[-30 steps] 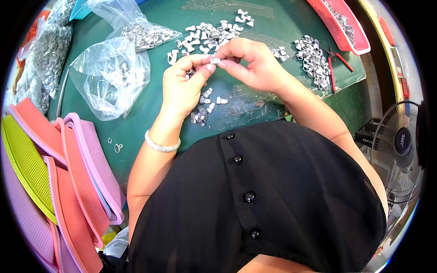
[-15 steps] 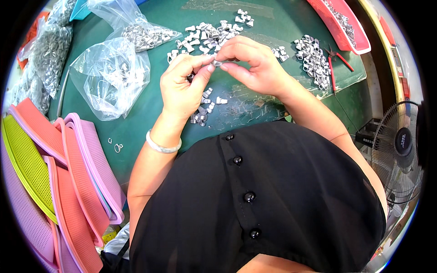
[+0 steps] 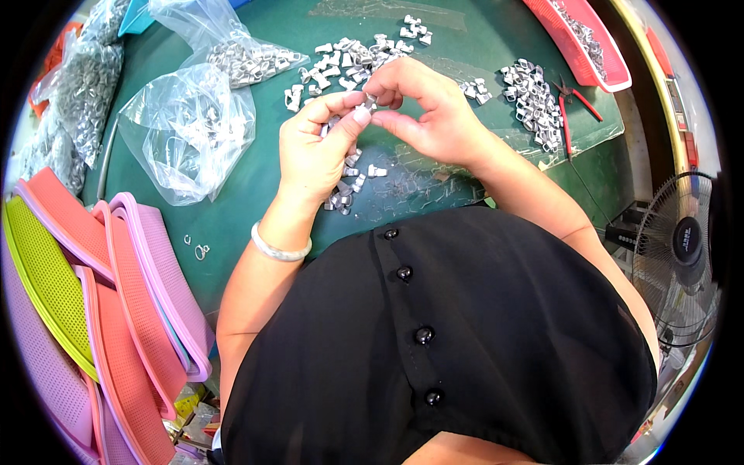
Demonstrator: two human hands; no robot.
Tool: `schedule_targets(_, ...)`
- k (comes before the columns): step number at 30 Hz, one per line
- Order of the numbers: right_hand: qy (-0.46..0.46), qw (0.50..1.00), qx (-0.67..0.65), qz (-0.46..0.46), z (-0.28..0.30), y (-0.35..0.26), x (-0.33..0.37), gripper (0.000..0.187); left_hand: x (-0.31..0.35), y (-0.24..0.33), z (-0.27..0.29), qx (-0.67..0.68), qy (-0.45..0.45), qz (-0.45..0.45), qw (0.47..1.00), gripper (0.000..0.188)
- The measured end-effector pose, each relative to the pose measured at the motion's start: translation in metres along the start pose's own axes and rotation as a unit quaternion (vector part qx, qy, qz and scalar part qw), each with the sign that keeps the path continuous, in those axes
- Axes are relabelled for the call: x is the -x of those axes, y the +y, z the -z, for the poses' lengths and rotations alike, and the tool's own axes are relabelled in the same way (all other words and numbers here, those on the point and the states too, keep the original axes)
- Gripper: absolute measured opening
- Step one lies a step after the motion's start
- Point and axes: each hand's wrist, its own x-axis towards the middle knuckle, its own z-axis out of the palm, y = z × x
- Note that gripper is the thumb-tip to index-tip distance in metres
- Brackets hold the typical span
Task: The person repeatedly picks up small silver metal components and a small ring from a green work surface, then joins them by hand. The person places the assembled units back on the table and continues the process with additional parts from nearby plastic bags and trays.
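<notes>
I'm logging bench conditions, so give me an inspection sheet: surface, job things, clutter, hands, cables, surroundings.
Surface: green tabletop, scuffed in places.
Job things: one small silver metal piece, held; loose silver metal pieces in piles.
Clutter: red-handled pliers at right; clear plastic bags holding pieces at left.
Hands: left hand pinches the held piece; right hand is at it, contact unclear.
Cables: thin dark line by the tabletop's right edge, probably a cable.
Surroundings: black round fan at right; pink, purple and green plastic baskets at left.
</notes>
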Motion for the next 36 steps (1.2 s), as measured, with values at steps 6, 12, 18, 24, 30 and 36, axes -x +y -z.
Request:
schedule_targets(6, 0.007, 0.999, -0.032, -0.002, 0.0007, 0.0046, 0.0003, 0.023, -0.0030, -0.0010, 0.0015, 0.060, -0.028, 0.004, 0.998, 0.027)
schedule_targets(12, 0.003, 0.997, -0.072, -0.018, -0.0001, 0.0045, -0.0001, 0.017, -0.0045, 0.0022, 0.0035, 0.094, -0.063, 0.041, 0.993, 0.028)
schedule_targets(18, -0.006, 0.995, -0.083, -0.050, 0.0010, 0.0014, -0.0003, 0.015, -0.0055, 0.0001, 0.0066, 0.130, -0.071, 0.063, 0.987, 0.026)
schedule_targets(24, -0.011, 0.971, -0.194, -0.139, -0.0015, -0.0006, 0.0015, 0.015, -0.0055, 0.0006, 0.0072, 0.136, -0.066, 0.078, 0.985, 0.024)
schedule_targets(30, -0.019, 0.958, -0.223, -0.177, 0.0008, -0.0032, 0.0005, 0.015, -0.0057, 0.0005, 0.0072, 0.147, -0.068, 0.084, 0.983, 0.023)
schedule_targets(36, 0.001, 0.977, -0.161, -0.140, -0.0004, 0.0033, 0.0040, 0.013, -0.0052, 0.0047, 0.0051, 0.148, -0.046, 0.110, 0.982, 0.020)
